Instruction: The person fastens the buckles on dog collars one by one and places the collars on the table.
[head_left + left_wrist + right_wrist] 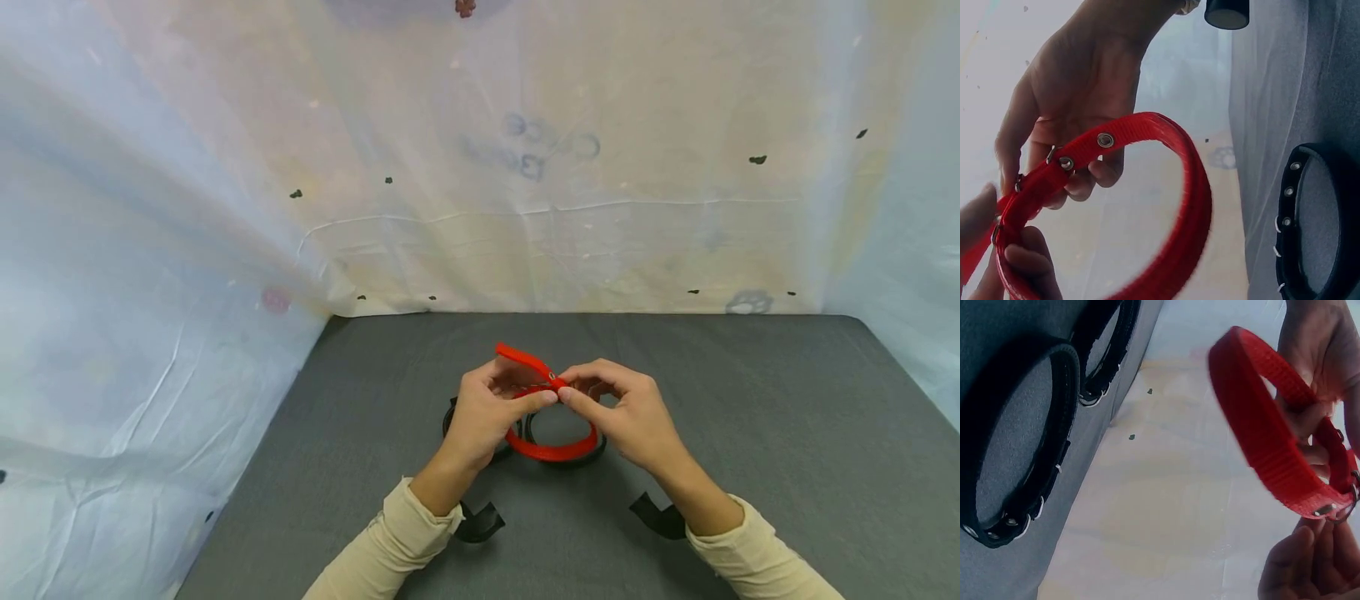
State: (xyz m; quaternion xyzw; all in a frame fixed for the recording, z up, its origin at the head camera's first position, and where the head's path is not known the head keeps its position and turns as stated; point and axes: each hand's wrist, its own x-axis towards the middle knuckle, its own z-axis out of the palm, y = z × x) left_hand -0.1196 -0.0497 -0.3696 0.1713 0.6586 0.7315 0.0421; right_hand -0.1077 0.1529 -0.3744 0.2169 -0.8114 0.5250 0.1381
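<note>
A red webbing collar [553, 452] with metal eyelets is held up in a loop between both hands, above the table. My left hand [480, 414] pinches it near the buckle, thumb and fingers on the strap. From the other side, my right hand [632, 410] grips the overlapping part close to the buckle. The strap's loose end [521, 357] sticks up to the upper left. Seen in the left wrist view, eyelets and metal loops line the red collar [1197, 206]; fingers partly hide the buckle.
Two black collars with metal rings, one nearer [975, 425] and one farther [1085, 369] in the right wrist view, lie on the grey table [360, 467] beneath the hands. A pale sheet wall [525, 258] stands behind. Black curved pieces [480, 525] show beside both wrists.
</note>
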